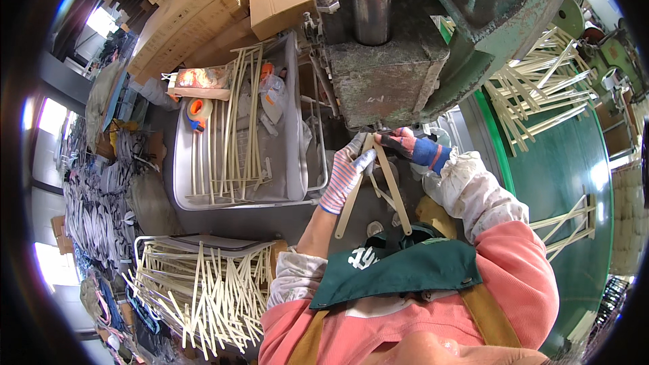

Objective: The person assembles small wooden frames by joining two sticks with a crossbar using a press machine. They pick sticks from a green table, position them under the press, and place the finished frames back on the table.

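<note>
A pair of cream flat slats (390, 179) meets at the top and spreads downward in a narrow V, with thinner pieces crossing between them. My left hand (347, 174), in a striped glove, is closed round the left slat near the joined end. My right hand (414, 148), in a blue and pink glove with dark fingertips, is closed at that same joined end; whether it grips the slats or a small part there is hidden. Both hands are just below the block of a worn green press (392, 78).
At left stands a white tub (295, 162) with long cream slats, a tape roll (199, 108) and plastic bags. Below it, a rack is heaped with slats (209, 290). Cardboard boxes (278, 0) stand behind. More slats (541, 84) lie on the green table (581, 169) at right.
</note>
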Demonstrator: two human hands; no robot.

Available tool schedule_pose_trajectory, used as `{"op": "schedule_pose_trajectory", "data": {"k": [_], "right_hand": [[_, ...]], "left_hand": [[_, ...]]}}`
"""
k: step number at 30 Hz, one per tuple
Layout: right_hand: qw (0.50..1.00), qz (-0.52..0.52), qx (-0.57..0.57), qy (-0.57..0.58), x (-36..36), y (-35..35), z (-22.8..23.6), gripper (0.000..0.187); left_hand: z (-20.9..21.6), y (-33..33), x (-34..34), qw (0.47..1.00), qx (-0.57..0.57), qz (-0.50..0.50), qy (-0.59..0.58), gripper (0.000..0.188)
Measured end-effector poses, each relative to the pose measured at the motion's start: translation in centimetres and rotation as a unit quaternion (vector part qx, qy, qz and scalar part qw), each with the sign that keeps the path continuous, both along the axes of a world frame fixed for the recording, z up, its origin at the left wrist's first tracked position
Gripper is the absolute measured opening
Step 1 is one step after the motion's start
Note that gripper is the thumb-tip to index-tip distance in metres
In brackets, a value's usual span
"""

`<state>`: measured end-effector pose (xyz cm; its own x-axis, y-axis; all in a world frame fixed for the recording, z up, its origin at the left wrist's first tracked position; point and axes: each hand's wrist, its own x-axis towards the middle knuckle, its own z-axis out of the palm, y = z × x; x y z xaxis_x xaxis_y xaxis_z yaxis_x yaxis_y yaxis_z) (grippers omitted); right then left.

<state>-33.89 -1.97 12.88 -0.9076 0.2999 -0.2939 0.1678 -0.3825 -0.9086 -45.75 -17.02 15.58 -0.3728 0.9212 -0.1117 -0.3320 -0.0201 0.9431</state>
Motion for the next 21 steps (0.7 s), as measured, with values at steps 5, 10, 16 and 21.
{"op": "schedule_pose_trajectory", "data": {"k": [5, 10, 16, 21], "right_hand": [[0.991, -0.016, 0.129, 0.020, 0.4, -0.8, 0.0, 0.035], [0.960, -0.038, 0.275, 0.023, 0.2, -0.8, -1.5, 0.036], [0.906, -0.086, 0.413, -0.006, 0.2, -3.1, -1.5, 0.060], [0.823, -0.100, 0.524, -0.196, 2.9, -7.5, -2.9, 0.073]], "left_hand": [[-0.8, 0.2, -0.1, 0.999, 0.010, -0.020, 0.036, 0.027], [-1.6, 0.3, -0.6, 0.999, 0.030, -0.027, 0.030, 0.026], [-3.3, 0.7, -0.6, 0.999, 0.038, -0.007, 0.021, 0.050], [-4.4, 1.1, -0.8, 0.996, -0.010, -0.008, 0.085, 0.051]]}}
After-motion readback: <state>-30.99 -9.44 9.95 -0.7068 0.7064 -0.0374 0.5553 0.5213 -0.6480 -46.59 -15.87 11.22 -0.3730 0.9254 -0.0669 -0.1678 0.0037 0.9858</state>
